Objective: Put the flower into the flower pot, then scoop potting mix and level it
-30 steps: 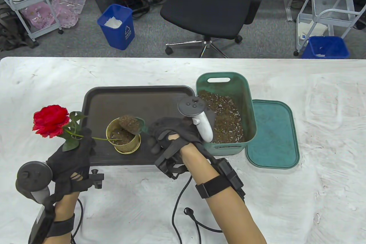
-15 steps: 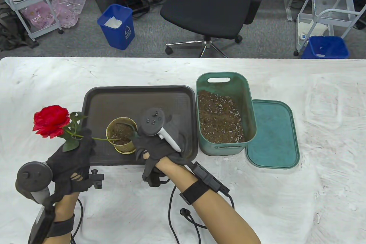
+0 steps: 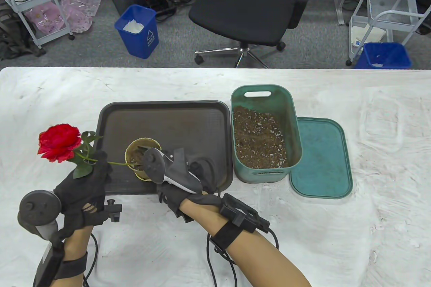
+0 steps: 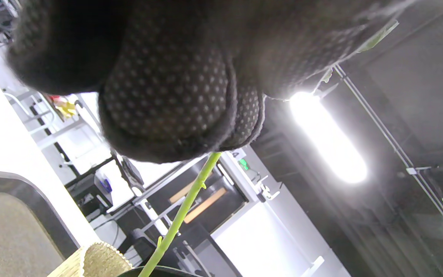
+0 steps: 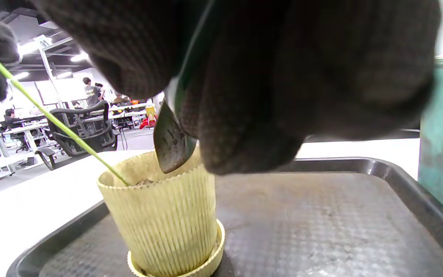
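My left hand (image 3: pixel 86 187) pinches the flower (image 3: pixel 60 142) stem, its end in the pot (image 3: pixel 136 157). My right hand (image 3: pixel 188 182) grips the trowel (image 5: pixel 171 140), tip over pot rim, soil bin (image 3: pixel 289 132) right of pot.

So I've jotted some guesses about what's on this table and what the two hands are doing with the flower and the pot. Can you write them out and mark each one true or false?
1. The left hand holds the red flower by its stem. True.
2. The flower stands upright in the flower pot. False: it leans far to the left, its stem slanting down into the pot.
3. The right hand holds a small scoop over the pot. True.
4. The pot stands straight on the white table. False: it stands on the dark tray.
5. The green bin is closed. False: it is open, showing potting mix; the lid lies beside it.
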Available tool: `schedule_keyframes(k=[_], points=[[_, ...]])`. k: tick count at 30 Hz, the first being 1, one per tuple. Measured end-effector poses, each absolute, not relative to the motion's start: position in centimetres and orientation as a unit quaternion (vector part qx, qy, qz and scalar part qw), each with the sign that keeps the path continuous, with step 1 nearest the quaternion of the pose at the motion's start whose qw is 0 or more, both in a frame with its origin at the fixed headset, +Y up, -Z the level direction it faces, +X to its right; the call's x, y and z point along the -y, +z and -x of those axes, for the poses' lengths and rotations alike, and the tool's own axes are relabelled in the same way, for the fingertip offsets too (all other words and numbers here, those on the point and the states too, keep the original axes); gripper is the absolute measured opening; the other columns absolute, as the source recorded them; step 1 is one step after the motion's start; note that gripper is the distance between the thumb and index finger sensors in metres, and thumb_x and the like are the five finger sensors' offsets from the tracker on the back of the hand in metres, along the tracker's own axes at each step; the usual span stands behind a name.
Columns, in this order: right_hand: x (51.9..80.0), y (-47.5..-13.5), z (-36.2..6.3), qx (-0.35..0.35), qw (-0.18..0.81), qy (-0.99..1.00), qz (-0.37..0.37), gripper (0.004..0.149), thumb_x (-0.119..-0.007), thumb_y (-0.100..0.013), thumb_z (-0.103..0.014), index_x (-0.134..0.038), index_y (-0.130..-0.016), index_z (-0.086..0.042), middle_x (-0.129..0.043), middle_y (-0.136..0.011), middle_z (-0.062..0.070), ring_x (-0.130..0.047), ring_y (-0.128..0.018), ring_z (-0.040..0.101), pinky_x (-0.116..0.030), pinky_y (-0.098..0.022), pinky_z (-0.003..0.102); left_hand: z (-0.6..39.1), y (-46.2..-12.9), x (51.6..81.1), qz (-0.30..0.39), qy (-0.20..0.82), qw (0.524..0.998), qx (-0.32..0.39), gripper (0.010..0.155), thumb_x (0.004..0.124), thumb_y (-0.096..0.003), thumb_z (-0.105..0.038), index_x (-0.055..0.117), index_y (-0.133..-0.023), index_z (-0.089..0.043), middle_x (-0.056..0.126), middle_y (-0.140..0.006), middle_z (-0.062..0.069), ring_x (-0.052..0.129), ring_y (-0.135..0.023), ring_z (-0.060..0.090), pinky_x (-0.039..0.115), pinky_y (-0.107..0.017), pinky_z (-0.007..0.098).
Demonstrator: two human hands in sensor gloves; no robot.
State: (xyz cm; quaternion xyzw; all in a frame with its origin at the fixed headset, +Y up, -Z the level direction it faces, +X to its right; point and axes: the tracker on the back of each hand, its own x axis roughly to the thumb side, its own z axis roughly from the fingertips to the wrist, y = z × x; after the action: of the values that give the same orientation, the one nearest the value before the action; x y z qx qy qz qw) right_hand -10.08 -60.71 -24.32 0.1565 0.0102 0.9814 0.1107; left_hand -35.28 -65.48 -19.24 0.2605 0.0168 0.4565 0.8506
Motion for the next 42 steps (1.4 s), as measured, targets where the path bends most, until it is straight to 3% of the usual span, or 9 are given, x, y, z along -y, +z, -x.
schedule_keyframes(k=[9,20,29,34,42], points=[[57.7,-24.6,5.8,0.020,0.143,0.983,-0.116,0.053,-0.084,-0.039,-0.032,-0.077,-0.085,-0.006,-0.101,-0.060,0.014,-0.108,-0.026,0.028,-0.096,-0.011,0.038,35.3,-19.3,65.5,-0.259,0.459,0.850,-0.017,0.042,0.088,-0.0425,-0.045,0.094,-0.077,-0.021,0.107,-0.056,-0.003,0.114,-0.023,0.014,0.096,-0.025,0.032],[53.5,-26.5,-3.4,0.087,0.184,0.979,0.004,0.053,-0.084,-0.039,-0.032,-0.078,-0.085,-0.005,-0.101,-0.059,0.015,-0.108,-0.025,0.028,-0.096,-0.011,0.038,35.3,-19.3,65.4,-0.260,0.456,0.851,-0.017,0.042,0.088,-0.0425,-0.045,0.094,-0.077,-0.021,0.107,-0.056,-0.003,0.114,-0.023,0.014,0.096,-0.024,0.032],[53.6,-28.4,-10.4,0.096,0.204,0.965,0.130,0.053,-0.084,-0.039,-0.032,-0.078,-0.084,-0.004,-0.101,-0.059,0.015,-0.108,-0.024,0.028,-0.096,-0.011,0.038,35.3,-19.3,65.4,-0.261,0.455,0.851,-0.017,0.042,0.088,-0.0425,-0.045,0.094,-0.077,-0.021,0.107,-0.056,-0.003,0.114,-0.023,0.014,0.096,-0.024,0.032],[55.0,-30.0,-13.4,0.044,0.216,0.954,0.203,0.053,-0.084,-0.040,-0.032,-0.079,-0.084,-0.002,-0.102,-0.056,0.016,-0.109,-0.020,0.027,-0.096,-0.007,0.036,35.3,-19.3,65.4,-0.260,0.455,0.851,-0.016,0.042,0.089,-0.0425,-0.045,0.094,-0.077,-0.021,0.107,-0.056,-0.003,0.114,-0.023,0.014,0.096,-0.024,0.032],[58.9,-32.8,-15.5,-0.156,0.137,0.942,0.263,0.052,-0.083,-0.042,-0.033,-0.081,-0.082,0.000,-0.104,-0.051,0.017,-0.108,-0.013,0.024,-0.095,-0.001,0.032,35.4,-19.3,65.4,-0.261,0.456,0.851,-0.019,0.042,0.089,-0.0424,-0.045,0.094,-0.077,-0.021,0.107,-0.056,-0.003,0.114,-0.023,0.014,0.096,-0.025,0.032]])
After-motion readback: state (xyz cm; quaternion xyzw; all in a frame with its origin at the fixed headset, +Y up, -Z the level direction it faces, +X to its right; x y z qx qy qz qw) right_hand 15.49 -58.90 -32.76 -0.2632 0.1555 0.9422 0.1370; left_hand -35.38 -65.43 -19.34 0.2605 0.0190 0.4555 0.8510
